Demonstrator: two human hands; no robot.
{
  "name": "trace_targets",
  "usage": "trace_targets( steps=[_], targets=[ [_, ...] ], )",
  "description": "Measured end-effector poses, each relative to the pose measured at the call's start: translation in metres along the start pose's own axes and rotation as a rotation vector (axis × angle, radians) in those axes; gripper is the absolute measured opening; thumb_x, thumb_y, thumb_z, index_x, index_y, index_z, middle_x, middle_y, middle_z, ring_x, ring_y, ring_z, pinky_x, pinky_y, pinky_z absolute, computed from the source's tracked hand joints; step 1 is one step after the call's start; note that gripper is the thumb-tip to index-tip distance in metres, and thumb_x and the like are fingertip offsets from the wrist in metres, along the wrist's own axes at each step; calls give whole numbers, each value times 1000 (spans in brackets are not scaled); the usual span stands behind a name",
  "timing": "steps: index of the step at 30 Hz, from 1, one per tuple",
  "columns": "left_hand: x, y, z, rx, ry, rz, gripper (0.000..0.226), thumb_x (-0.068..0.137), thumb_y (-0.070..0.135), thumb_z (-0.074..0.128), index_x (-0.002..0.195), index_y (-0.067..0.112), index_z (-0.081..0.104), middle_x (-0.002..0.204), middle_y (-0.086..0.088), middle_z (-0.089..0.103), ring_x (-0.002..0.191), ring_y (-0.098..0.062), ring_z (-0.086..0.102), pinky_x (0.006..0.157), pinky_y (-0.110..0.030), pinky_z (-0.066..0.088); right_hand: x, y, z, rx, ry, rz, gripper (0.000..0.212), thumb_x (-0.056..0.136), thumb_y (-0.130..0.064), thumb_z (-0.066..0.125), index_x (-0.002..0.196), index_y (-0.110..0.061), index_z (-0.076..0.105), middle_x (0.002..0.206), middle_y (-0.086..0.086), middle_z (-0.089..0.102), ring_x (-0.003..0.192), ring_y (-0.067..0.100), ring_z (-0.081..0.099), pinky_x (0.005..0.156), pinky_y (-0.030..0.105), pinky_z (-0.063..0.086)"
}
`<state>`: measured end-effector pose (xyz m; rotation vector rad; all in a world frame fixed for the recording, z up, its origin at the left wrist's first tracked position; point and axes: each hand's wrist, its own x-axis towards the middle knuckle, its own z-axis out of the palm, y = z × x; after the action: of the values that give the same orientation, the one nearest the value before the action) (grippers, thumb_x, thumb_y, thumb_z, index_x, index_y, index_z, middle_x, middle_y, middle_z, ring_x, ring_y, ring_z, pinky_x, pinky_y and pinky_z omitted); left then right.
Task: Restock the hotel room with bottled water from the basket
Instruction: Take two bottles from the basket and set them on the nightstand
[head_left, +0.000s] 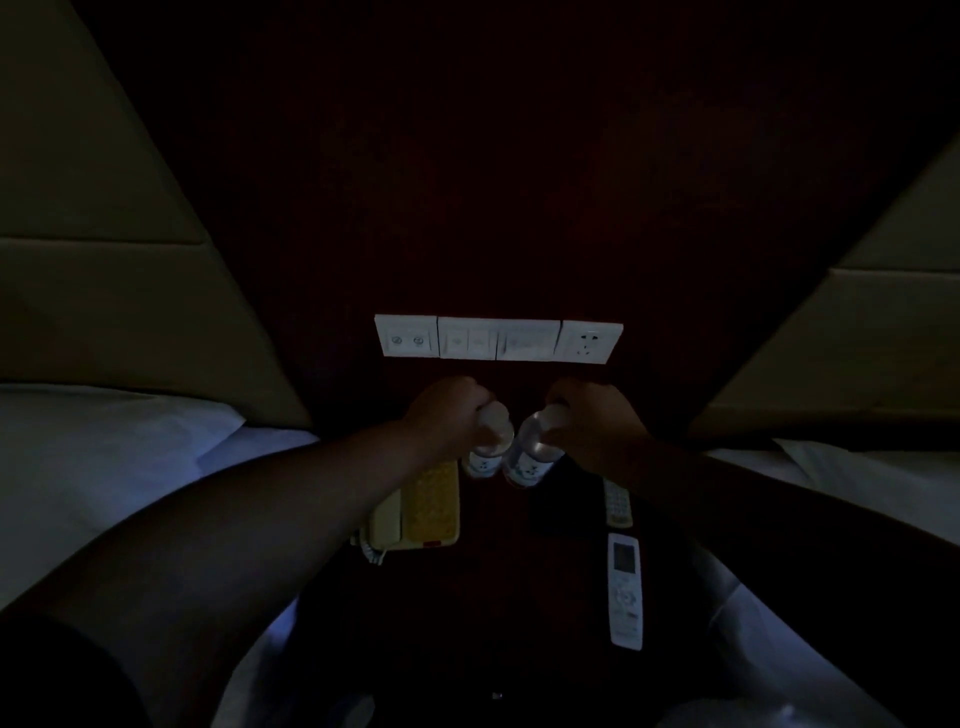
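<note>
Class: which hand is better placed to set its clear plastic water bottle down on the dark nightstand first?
Probably the right hand: its clear plastic bottle hangs over open dark nightstand; the left hand holds the other bottle right beside the cream telephone.

Nightstand (493, 597) sits below switch panel (498, 339). Left bottle (488, 449) and right bottle (527, 460) are just below the panel, side by side, nearly touching. Left hand (441, 410) grips one top, right hand (595, 418) the other. Telephone (415, 512) below-left of panel, on nightstand. Small remote (617, 501) below-right, long remote (626, 592) nearer the camera. Left bed (104, 467) and right bed (831, 467) flank it.
</note>
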<state>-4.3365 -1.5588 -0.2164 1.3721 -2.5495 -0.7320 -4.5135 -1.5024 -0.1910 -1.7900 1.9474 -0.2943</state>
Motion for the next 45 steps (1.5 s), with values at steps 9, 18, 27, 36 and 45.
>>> trace_targets(
  steps=[9,18,27,36,45],
  targets=[
    [31,-37,42,-239,14,-116,19,71,22,76,79,6,69,79,-5,68,72,-16,61,60,-21,40,49,33,43,45,-67,44,20,79,-17,67,96,-18,57,87,-3,56,78,13,54,55,18,36],
    [57,-62,81,-213,-16,-165,27,75,20,75,88,-3,70,90,-20,70,86,-31,64,75,-35,47,90,50,83,23,-172,73,27,81,-19,66,105,-11,57,98,8,63,86,23,59,65,26,41],
    [73,-79,108,-134,10,-231,39,78,33,72,108,8,69,110,-11,69,104,-25,61,89,-30,42,115,64,105,-5,-194,104,24,80,-19,69,101,-16,57,95,3,64,79,15,56,63,24,43],
    [81,-92,123,-202,-4,-287,25,82,31,67,98,12,71,102,-5,72,97,-18,65,80,-21,43,123,69,120,-8,-241,126,18,85,-23,60,99,-13,59,98,9,66,87,25,62,68,26,45],
    [79,-98,137,-399,-17,-365,15,78,13,70,85,-1,70,89,-18,72,85,-30,67,78,-44,55,126,68,126,-90,-282,76,29,84,-27,64,109,-14,56,107,7,65,96,23,62,72,24,41]
  ],
)
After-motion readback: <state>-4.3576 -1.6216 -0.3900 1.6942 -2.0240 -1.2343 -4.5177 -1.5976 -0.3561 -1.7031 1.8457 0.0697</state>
